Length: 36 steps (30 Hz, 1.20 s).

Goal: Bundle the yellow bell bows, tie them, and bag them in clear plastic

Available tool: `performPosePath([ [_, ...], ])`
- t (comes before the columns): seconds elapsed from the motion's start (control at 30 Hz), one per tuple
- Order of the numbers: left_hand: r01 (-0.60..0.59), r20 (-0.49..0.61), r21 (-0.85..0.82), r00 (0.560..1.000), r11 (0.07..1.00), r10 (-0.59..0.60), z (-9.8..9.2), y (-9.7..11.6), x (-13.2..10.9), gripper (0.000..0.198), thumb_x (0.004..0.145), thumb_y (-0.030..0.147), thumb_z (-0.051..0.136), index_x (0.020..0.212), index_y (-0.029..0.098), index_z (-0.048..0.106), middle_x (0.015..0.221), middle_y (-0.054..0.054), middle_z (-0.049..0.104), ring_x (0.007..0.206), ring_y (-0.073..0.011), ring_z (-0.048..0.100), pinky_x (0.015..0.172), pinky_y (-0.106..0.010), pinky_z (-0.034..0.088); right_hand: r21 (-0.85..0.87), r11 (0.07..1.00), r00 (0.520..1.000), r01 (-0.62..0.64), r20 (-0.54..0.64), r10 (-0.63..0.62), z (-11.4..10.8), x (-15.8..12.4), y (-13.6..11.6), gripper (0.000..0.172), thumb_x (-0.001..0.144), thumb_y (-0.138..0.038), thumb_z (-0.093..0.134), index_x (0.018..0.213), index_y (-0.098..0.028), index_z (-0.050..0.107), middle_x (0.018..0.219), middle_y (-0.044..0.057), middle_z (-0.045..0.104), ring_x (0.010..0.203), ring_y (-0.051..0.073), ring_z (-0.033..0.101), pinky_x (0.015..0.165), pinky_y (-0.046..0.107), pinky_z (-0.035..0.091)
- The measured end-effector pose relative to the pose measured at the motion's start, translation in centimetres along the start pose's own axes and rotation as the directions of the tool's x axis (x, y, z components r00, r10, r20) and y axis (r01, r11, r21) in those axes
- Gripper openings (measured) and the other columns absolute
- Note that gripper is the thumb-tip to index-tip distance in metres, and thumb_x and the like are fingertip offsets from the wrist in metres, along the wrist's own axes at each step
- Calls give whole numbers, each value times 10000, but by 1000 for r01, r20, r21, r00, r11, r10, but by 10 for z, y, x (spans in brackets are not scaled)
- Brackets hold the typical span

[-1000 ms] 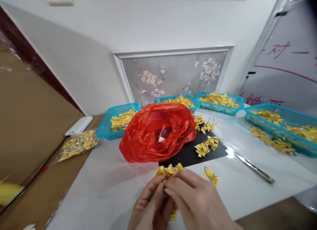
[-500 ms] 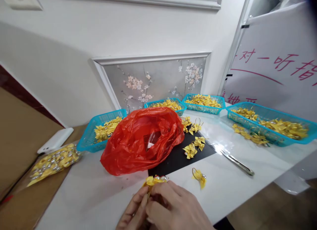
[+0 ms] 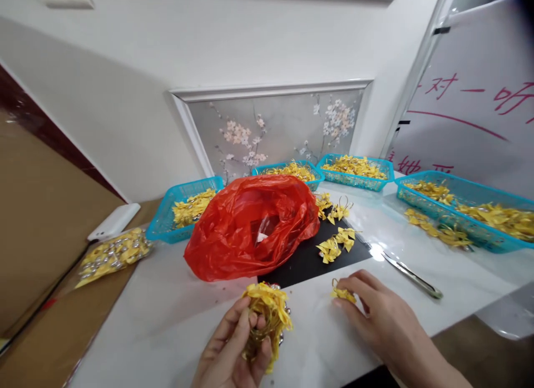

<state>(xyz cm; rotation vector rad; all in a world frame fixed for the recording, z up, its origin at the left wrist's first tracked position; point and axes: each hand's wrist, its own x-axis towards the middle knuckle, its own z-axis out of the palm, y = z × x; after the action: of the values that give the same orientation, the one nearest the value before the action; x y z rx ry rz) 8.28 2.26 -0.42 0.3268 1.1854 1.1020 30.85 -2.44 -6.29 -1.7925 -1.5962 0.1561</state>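
Observation:
My left hand (image 3: 233, 343) is closed around a bunch of yellow ribbon bows (image 3: 271, 313) with thin gold loops and silver beads or bells. Over to the right, my right hand (image 3: 375, 307) has its thumb and index finger closed on a single yellow ribbon bow (image 3: 344, 294) at the white table top. The fingers partly cover that bow. Beyond it, more loose yellow bows (image 3: 337, 244) lie on a black mat (image 3: 292, 270). A crumpled red plastic bag (image 3: 208, 249) stands open behind my left hand, partly over the mat.
Blue baskets of yellow bows stand along the back: a left one (image 3: 156, 224), two behind the bag and a long right one (image 3: 479, 232). Tweezers (image 3: 411, 274) lie right of the mat. A clear packet of bows (image 3: 114, 254) and a white device (image 3: 114, 221) are at left.
My hands have parted. My right hand has left the bunch and moved right to the single bow on the table. The left hand keeps the bunch, now more visible. The view has shifted slightly left.

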Motion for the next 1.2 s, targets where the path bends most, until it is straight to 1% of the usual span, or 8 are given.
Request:
performPosePath([
  [0.07, -19, 10, 2, 1000, 1000, 19, 2, -4, -1, 231, 795, -42, 571, 913, 142, 646, 651, -27, 692, 549, -109, 676, 508, -186, 576, 29, 1000, 1000, 13, -4, -13, 8, 0, -3, 214, 918, -339, 469, 861, -238, 649, 920, 45, 656, 591, 154, 606, 535, 272, 487],
  [0.23, -35, 38, 4, 999, 999, 35, 3, -11, -5, 188, 760, -12, 644, 863, 142, 674, 623, -23, 678, 551, -109, 658, 526, -192, 574, 303, 953, 994, -18, -94, 48, 4, 14, -32, 246, 921, -376, 499, 805, -207, 634, 638, 7, 617, 493, 135, 548, 439, 224, 451],
  [0.3, -19, 71, -5, 997, 1000, 19, 1, -13, -6, 174, 747, 13, 680, 863, 142, 684, 629, -28, 677, 565, -115, 656, 541, -207, 574, 299, 943, 977, 144, -196, -87, -1, 20, -50, 209, 938, -312, 484, 853, -204, 642, 736, 33, 653, 597, 148, 593, 521, 231, 489],
  [0.37, 10, 117, -12, 993, 1000, -9, -1, -15, -6, 174, 718, 40, 727, 855, 141, 692, 648, -35, 683, 581, -122, 659, 562, -221, 575, 198, 907, 913, 372, -253, -320, -2, 25, -69, 234, 961, -209, 423, 906, -196, 650, 843, 59, 670, 702, 161, 602, 612, 255, 496],
  [0.5, 39, 209, -16, 977, 999, -35, -4, -14, -6, 223, 679, 93, 785, 877, 150, 699, 751, -53, 714, 642, -137, 679, 615, -240, 572, 9, 777, 770, 629, -144, -621, 9, 26, -91, 348, 999, -193, 326, 920, -199, 665, 804, 55, 660, 712, 183, 537, 599, 306, 407],
  [0.63, 42, 209, -37, 977, 998, -34, -7, -13, -5, 263, 660, 126, 808, 897, 161, 698, 832, -72, 739, 661, -143, 688, 618, -247, 572, 63, 759, 761, 648, -83, -643, 15, 23, -90, 351, 1020, -243, 313, 959, -210, 657, 857, 40, 655, 831, 191, 528, 657, 322, 352],
  [0.93, 69, 183, -69, 982, 995, -56, -8, -14, -2, 275, 618, 167, 841, 861, 193, 716, 814, -30, 734, 669, -134, 680, 574, -215, 558, 80, 674, 678, 734, -144, -721, 17, 25, -88, 404, 1038, -262, 282, 872, -182, 641, 763, 14, 643, 840, 161, 544, 684, 317, 339],
  [1.2, 62, 343, -3, 938, 998, -58, -5, -11, -11, 255, 685, 158, 794, 929, 190, 726, 911, -65, 734, 800, -172, 694, 712, -267, 562, 131, 713, 719, 689, 6, -695, 19, 23, -82, 339, 1009, -257, 342, 791, -186, 591, 887, 50, 614, 856, 196, 534, 699, 326, 377],
])
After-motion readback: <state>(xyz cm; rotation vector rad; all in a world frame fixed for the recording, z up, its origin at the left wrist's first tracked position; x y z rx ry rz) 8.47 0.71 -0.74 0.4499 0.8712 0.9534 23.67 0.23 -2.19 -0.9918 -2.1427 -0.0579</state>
